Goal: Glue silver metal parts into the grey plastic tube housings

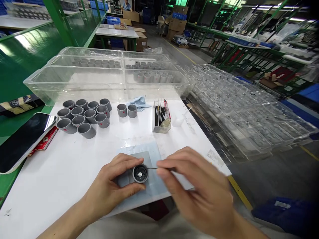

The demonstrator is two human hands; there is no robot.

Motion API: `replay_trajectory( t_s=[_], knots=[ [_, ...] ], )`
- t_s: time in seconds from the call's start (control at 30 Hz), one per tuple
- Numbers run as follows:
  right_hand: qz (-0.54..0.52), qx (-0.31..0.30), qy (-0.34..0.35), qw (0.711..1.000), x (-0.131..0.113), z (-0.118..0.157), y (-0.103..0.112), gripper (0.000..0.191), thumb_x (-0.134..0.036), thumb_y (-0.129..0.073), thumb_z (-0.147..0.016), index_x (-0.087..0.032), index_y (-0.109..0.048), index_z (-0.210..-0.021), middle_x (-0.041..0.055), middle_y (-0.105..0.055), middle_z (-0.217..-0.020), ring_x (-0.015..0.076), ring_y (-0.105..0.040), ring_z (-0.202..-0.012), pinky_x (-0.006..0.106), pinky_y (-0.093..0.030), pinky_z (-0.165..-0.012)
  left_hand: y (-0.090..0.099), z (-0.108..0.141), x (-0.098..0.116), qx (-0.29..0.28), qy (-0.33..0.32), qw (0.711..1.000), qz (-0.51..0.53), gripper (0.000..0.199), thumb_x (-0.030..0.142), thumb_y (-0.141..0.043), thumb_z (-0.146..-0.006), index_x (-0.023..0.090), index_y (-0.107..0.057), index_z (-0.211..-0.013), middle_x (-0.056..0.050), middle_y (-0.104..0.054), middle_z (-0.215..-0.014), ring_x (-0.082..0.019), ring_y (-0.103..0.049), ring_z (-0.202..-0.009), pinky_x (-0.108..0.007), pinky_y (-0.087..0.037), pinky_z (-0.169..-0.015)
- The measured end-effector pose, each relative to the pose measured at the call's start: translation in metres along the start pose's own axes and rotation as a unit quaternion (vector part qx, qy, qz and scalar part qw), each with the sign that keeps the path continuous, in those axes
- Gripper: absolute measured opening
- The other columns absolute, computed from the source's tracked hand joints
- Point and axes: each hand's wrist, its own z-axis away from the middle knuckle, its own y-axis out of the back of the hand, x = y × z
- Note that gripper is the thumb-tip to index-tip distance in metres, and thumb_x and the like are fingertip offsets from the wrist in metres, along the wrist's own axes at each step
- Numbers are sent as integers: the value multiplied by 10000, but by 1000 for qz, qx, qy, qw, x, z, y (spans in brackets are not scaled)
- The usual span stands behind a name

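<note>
The step in hand appears to be fine work at the mouth of a grey cup (137,179), done with a thin tool (152,168). The cup is near the front edge of the white surface (59,162), over a pale blue sheet (157,184) and a grey pad (142,154); whether it rests there or is held just above cannot be told. Its opening faces up toward the wearer, showing a dark interior with a round metal piece (140,174) at the centre. The tool's end meets the right side of the rim (exact contact is too small to confirm).

In this reporter's judgement, any further movement of the tool calls for a steady cup and small, light control from the right.

The left hand (109,186) reaches in from the lower left, its fingers gripping the cup, index finger on the far side and thumb on the near side. The right hand (199,181), blurred, comes from the lower right; its thumb and index finger pinch the tool, which lies roughly level and points left. Similar cups (90,117) stand grouped farther back, to the left.
</note>
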Motion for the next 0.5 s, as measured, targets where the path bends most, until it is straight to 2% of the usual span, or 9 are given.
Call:
replay_trajectory(
  t_s=[0.07,0.13,0.2,0.37,0.5],
  knots=[
    [40,74,-3,996,7,-9,16,219,-79,-732,-907,-226,-746,-1069,30,-766,-899,187,-693,-791,343,-553,-674,0,1,-1,-7,-11,1000,2,544,255,-847,-867,446,-682,-1348,-7,-737,-1203,-232,-674,-1119,-362,-561,-959],
    [112,159,6,981,21,-21,28,158,-124,-748,-910,-252,-757,-1002,30,-780,-896,202,-690,-773,350,-524,-638,-1,1,-2,-8,-14,1000,-3,552,258,-846,-865,433,-675,-1360,-13,-743,-1167,-238,-670,-1098,-361,-560,-934],
    [168,195,2,966,40,-33,35,73,-178,-739,-931,-243,-747,-899,39,-788,-896,205,-687,-764,350,-510,-645,-1,2,-1,-3,-8,1000,-10,537,272,-845,-866,422,-677,-1353,-16,-746,-1148,-244,-664,-1091,-361,-554,-923],
    [220,147,-29,964,77,-56,24,187,-266,-685,-989,-201,-731,-820,55,-784,-881,184,-676,-740,332,-507,-716,-3,3,1,-8,-12,1000,-15,470,284,-850,-861,420,-721,-1293,-13,-743,-1189,-242,-667,-1118,-351,-548,-951],
    [282,-12,-86,955,90,-65,12,168,-292,-683,-983,-197,-798,-906,68,-806,-902,245,-722,-835,364,-500,-746,-3,4,-2,-23,-56,997,-42,528,226,-815,-889,412,-681,-1364,-32,-731,-1247,-235,-699,-1135,-331,-573,-945]
  ],
)
